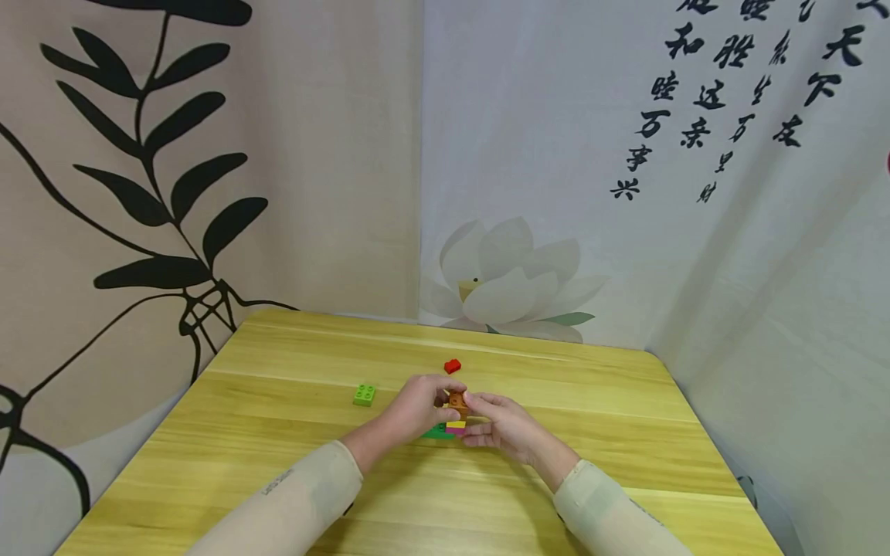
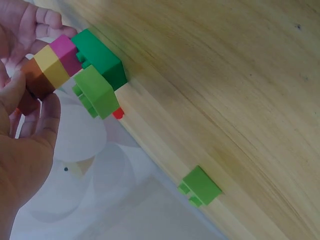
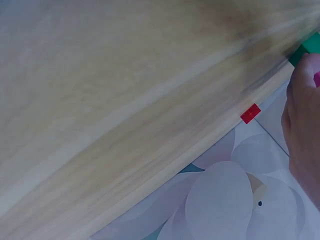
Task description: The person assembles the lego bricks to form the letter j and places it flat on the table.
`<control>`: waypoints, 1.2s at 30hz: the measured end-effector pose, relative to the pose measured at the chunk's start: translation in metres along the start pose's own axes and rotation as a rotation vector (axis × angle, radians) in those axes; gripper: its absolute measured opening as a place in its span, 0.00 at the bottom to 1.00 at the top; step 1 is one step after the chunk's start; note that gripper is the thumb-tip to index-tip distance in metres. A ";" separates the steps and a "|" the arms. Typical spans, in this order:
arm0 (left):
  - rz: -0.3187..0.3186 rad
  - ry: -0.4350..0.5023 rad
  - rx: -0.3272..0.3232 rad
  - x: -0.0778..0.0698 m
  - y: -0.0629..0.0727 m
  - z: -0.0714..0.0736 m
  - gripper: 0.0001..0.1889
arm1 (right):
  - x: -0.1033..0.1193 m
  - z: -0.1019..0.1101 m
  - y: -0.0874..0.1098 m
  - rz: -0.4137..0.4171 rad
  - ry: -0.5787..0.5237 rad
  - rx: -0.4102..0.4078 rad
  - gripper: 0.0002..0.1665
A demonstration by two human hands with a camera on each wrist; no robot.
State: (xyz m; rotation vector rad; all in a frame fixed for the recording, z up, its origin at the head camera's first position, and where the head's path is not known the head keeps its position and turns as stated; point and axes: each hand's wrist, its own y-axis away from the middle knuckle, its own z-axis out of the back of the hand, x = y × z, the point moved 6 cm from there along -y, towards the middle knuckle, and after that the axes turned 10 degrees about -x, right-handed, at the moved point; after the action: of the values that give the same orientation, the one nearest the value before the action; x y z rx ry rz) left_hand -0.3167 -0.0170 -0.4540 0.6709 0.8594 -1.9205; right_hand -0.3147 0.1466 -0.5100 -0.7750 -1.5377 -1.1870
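Note:
In the head view my left hand [image 1: 415,408] and right hand [image 1: 510,429] meet at a small tower of toy building bricks. Left thumb and fingers pinch the orange-brown brick [image 1: 456,401] at its top, and my right thumb and fingers hold the same brick from the other side. Below it come a yellow brick [image 2: 54,66] and a magenta brick [image 2: 65,53], stacked on a dark green brick [image 2: 102,57]. A light green brick [image 2: 96,92] sits beside the tower at the dark green one; my left hand hides it in the head view.
A red brick [image 1: 453,366] lies on the wooden table [image 1: 591,510] behind the tower. Off to the left is a separate light green brick [image 1: 364,395]. Printed curtains [image 1: 334,154] hang along the table's far edge.

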 end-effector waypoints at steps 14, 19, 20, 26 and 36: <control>0.027 0.048 0.028 0.003 -0.002 -0.001 0.19 | 0.000 0.002 -0.001 -0.007 -0.018 -0.024 0.38; 0.062 0.058 0.031 0.010 -0.003 -0.002 0.19 | 0.003 0.001 -0.001 -0.015 -0.013 -0.021 0.38; 0.067 0.064 0.029 0.012 -0.003 -0.002 0.19 | 0.004 0.000 -0.001 -0.016 -0.011 -0.019 0.37; 0.069 0.094 0.026 0.014 -0.003 -0.002 0.19 | 0.004 0.001 -0.002 -0.024 -0.010 -0.020 0.36; 0.043 0.055 0.070 0.009 -0.003 0.000 0.26 | -0.001 0.002 -0.002 -0.010 -0.003 -0.026 0.39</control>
State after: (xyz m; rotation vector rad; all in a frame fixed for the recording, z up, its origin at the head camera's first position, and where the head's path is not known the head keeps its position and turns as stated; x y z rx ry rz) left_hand -0.3236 -0.0203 -0.4603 0.7810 0.8082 -1.9089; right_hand -0.3165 0.1483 -0.5117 -0.7878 -1.5329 -1.2159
